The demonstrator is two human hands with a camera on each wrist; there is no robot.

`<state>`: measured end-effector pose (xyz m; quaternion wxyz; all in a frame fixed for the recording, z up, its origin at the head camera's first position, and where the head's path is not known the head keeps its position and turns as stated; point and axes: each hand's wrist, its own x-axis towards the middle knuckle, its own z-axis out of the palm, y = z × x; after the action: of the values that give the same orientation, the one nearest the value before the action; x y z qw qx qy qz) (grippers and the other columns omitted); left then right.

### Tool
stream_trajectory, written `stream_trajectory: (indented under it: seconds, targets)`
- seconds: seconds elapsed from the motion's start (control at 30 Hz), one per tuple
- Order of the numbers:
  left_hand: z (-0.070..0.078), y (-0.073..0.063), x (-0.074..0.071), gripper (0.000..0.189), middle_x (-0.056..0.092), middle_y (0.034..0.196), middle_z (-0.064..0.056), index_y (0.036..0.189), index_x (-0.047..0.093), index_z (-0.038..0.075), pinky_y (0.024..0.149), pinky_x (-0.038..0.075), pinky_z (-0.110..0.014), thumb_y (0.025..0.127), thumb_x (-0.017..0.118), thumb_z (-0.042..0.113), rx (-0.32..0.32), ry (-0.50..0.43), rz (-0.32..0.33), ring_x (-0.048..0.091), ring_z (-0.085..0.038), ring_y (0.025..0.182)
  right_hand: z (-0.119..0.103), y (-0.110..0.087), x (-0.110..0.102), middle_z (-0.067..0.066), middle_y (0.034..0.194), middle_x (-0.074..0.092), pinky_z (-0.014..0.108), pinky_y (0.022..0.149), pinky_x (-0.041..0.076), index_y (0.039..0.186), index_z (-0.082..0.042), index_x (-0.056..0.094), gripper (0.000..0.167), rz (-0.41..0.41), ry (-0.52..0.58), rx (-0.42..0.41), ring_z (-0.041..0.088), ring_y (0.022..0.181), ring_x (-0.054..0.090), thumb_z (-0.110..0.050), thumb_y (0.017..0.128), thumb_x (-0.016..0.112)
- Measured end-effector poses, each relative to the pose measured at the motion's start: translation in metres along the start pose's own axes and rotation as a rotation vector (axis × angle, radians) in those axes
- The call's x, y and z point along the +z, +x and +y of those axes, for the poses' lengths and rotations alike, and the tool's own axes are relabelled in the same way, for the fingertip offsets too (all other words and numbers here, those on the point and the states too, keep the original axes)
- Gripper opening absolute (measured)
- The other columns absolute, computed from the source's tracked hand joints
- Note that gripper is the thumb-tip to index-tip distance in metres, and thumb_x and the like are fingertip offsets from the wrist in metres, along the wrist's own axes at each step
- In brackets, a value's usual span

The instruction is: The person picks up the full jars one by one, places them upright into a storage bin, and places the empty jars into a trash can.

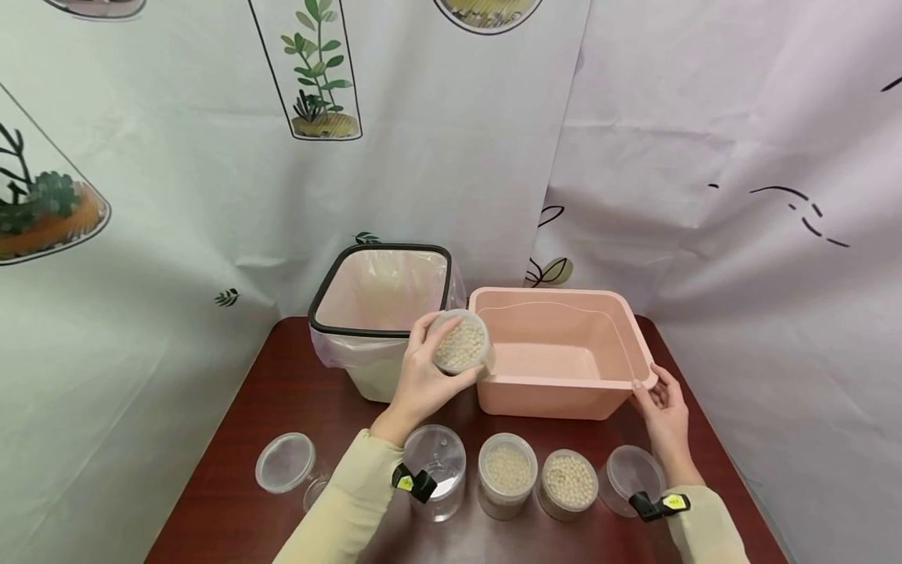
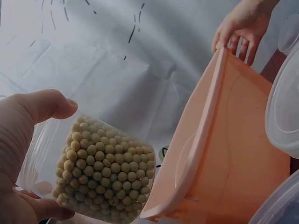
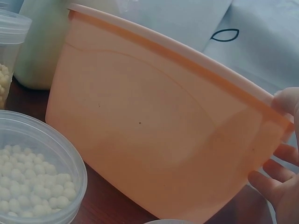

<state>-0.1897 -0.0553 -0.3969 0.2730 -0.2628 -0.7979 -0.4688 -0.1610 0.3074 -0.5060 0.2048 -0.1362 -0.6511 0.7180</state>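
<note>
Head: left fingers [image 1: 440,334] clasp bead jar [image 1: 461,346], axis slanted, top facing camera; right fingers [image 1: 664,377] pinch tub [image 1: 550,399].

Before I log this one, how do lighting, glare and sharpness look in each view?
Head: bright, with glare on the clear jar by the left sleeve and a sheen on the table; left wrist: dimmer, but beads in the held jar clearly outlined; right wrist: also dim, the tub looking more orange than in the head view.
</note>
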Motion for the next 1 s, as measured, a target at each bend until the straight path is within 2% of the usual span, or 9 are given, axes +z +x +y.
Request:
stream_trajectory:
  seconds: [0.2,0.47,0.83,1.0]
  targets:
    - [-0.005,0.007,0.011,0.072,0.041,0.128,-0.013,0.125,0.057,0.008,0.088,0.044,-0.041,0.061,0.085,0.02,0.029,0.001,-0.038,0.045,-0.023,0.113,0.002,-0.001,0.0,0.021,0.128,0.041,0.017,0.077,0.048,0.136,-0.011,0.042,0.052,0.007,0.008,-0.001,0.007,0.099,0.054,-0.01,0.089,0.062]
    - [-0.008,0.016,0.022,0.071,0.041,0.13,-0.017,0.124,0.058,0.005,0.09,0.043,-0.044,0.06,0.086,0.016,0.034,-0.005,-0.059,0.046,-0.028,0.113,0.002,0.0,0.0,0.017,0.124,0.044,0.02,0.079,0.048,0.137,-0.009,0.041,0.052,0.0,0.002,-0.01,0.007,0.098,0.054,-0.009,0.089,0.062]
    - [-0.013,0.024,0.032,0.067,0.041,0.127,-0.019,0.122,0.06,0.007,0.089,0.044,-0.044,0.061,0.085,0.017,0.059,-0.012,-0.069,0.045,-0.029,0.114,0.0,0.0,-0.001,0.015,0.124,0.044,0.017,0.078,0.048,0.137,-0.01,0.041,0.052,-0.004,-0.004,-0.012,0.006,0.097,0.054,-0.01,0.089,0.062]
    - [-0.013,0.027,0.035,0.066,0.041,0.127,-0.019,0.121,0.06,0.007,0.088,0.044,-0.043,0.061,0.085,0.016,0.046,-0.014,-0.1,0.046,-0.029,0.113,0.004,0.0,-0.003,0.013,0.122,0.046,0.015,0.076,0.048,0.137,-0.009,0.041,0.053,-0.014,-0.011,-0.052,0.005,0.097,0.054,-0.012,0.089,0.063]
